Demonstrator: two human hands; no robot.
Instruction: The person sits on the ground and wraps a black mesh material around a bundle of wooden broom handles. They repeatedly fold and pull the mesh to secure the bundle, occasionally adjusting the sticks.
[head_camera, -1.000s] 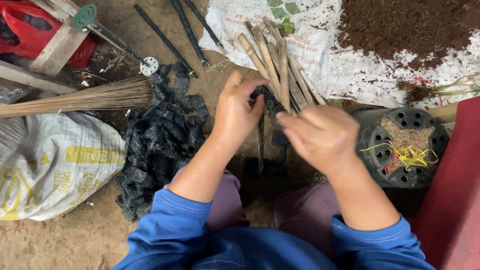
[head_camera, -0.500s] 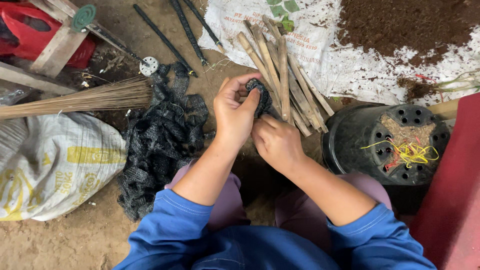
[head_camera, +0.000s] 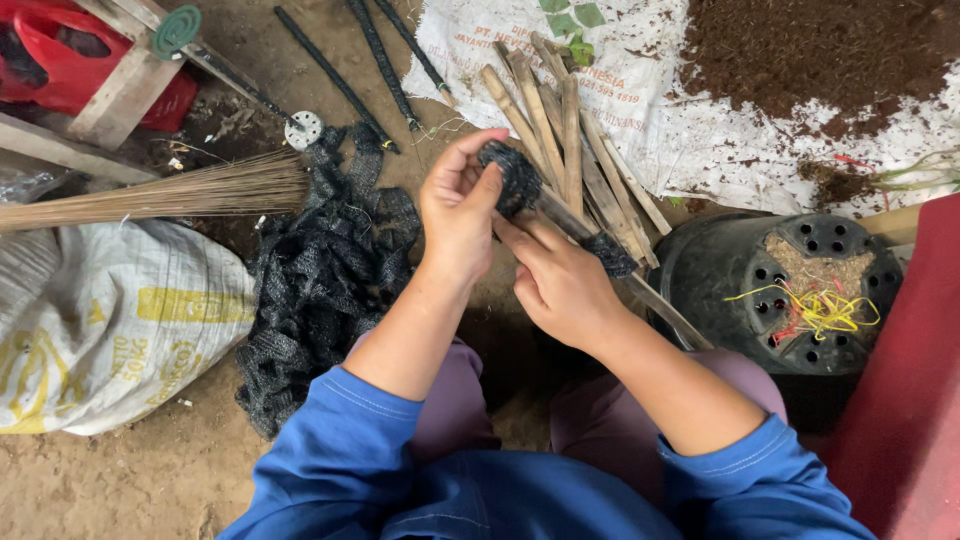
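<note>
Lower now: right hand (head_camera: 560, 285) (fingers clasping stick (head_camera: 640, 290))

Right hand (head_camera: 565, 285) lowered from its raised spot of a second ago, now under the stick (head_camera: 600, 250), fingers along it. Black mesh (head_camera: 515, 178) no longer hanging between the hands; bunched at the stick's top end, pinched in the left hand (head_camera: 460, 210) grip.

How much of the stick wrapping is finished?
Done: three black wrapped sticks lie on the ground up top. In hand: the left hand presses black netting onto a stick's end while the right hand grips the stick. Left: a bundle of bare sticks and a netting pile.
</note>
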